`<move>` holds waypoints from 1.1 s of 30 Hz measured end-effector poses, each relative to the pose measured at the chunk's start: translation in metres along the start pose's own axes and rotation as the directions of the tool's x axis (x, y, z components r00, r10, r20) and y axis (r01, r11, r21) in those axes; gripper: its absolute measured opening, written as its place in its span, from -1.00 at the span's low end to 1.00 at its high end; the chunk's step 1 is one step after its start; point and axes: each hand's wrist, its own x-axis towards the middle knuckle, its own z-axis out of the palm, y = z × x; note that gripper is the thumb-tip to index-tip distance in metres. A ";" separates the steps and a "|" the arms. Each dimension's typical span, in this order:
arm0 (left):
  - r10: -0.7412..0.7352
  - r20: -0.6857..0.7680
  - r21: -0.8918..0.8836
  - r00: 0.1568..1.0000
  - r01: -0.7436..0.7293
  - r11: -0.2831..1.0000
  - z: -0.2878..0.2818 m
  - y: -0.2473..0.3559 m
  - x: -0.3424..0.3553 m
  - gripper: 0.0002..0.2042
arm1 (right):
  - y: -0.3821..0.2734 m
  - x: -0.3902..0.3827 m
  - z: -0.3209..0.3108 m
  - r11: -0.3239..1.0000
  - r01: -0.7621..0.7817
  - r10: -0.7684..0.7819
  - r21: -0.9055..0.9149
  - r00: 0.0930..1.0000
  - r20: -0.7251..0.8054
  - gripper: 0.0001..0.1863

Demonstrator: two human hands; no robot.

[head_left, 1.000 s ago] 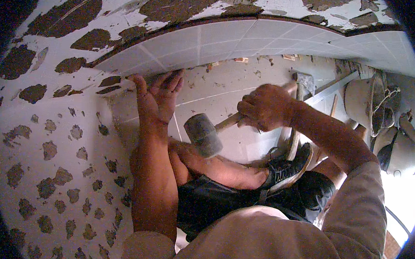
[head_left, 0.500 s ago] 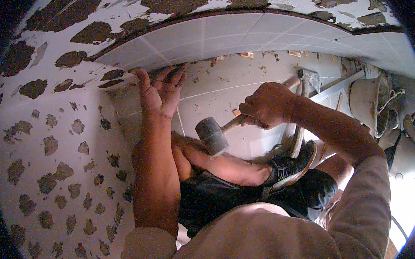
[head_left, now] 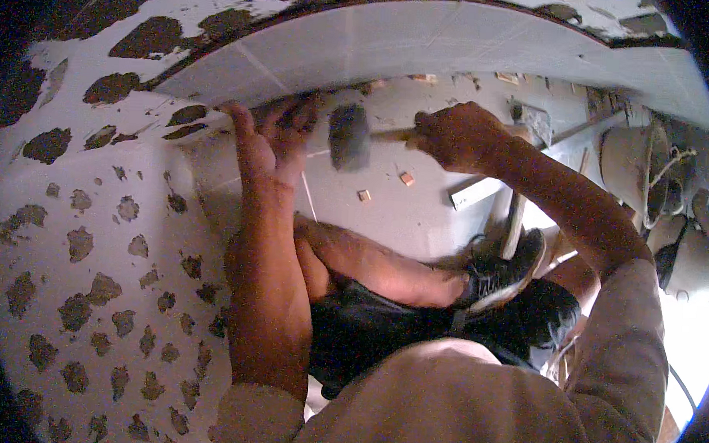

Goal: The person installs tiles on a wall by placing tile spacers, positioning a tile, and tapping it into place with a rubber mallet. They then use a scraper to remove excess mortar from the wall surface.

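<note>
My right hand (head_left: 461, 137) is wrapped round the wooden handle of a rubber mallet (head_left: 350, 138). The mallet's dark grey head is blurred by motion and hangs close to the wall, a little right of my other hand. With fingers spread, my left hand (head_left: 272, 141) is raised at the foot of the tiled wall, near the corner. Its fingertips are in shadow at the tiles' lower edge, and I cannot tell whether they press on them. Light wall tiles (head_left: 380, 46) run along the wall in front of me.
A second hammer (head_left: 530, 122) and a metal straightedge (head_left: 579, 137) lie on the floor at right, beside a bucket (head_left: 626, 165). Small orange chips (head_left: 407, 178) are scattered on the floor. The left wall (head_left: 89, 244) carries dark mortar patches. My bent legs (head_left: 384, 263) are below the mallet.
My right hand has swung the mallet up and forward, from above my shin to near the wall. My left hand stays almost in place, still spread.
</note>
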 end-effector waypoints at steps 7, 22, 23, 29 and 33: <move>-0.185 -0.034 -0.265 0.982 0.170 0.949 -0.012 0.005 0.008 -0.02 | -0.019 -0.021 0.009 0.973 0.196 -0.187 -0.119 0.979 0.081 -0.61; -0.081 0.060 -0.066 0.995 0.085 0.994 -0.007 0.003 0.004 0.08 | 0.008 -0.015 -0.010 0.984 0.130 -0.136 -0.119 0.990 -0.042 -0.64; -0.047 0.028 -0.072 0.998 0.049 0.996 -0.005 0.001 0.004 0.10 | 0.012 -0.009 -0.012 0.991 -0.048 0.041 -0.125 0.997 -0.063 -0.64; -0.069 -0.030 -0.104 0.997 0.065 0.992 0.001 0.001 -0.001 0.09 | 0.016 -0.014 -0.008 0.988 -0.070 0.044 -0.134 0.980 -0.192 -0.65; -0.100 -0.011 -0.168 0.995 0.096 0.981 -0.003 0.005 0.003 0.06 | 0.002 -0.013 -0.005 0.984 -0.178 0.170 -0.029 0.967 -0.188 -0.65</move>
